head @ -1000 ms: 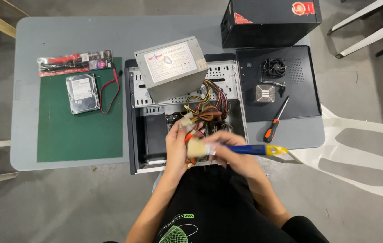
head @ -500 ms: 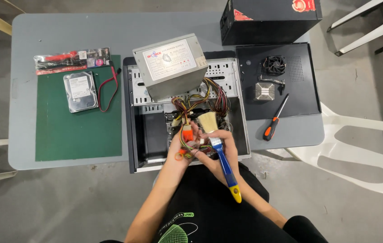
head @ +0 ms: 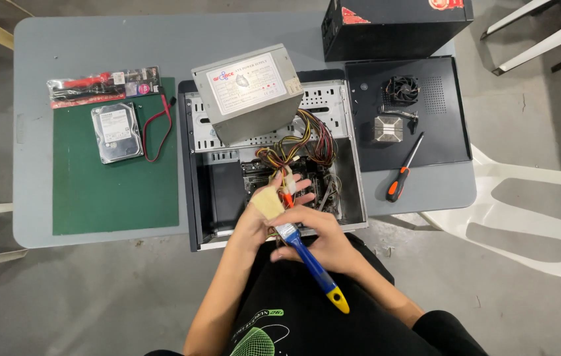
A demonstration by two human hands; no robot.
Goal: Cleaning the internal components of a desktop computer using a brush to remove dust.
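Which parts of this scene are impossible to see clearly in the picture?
- Head view: the board inside the open computer case is largely hidden by the left hand, the right hand and the bundle of cables.
- The bristles of the brush overlap the left hand, so what they touch is unclear.
- The black box is cut off by the top edge.
- The label on the hard drive is too small to read.
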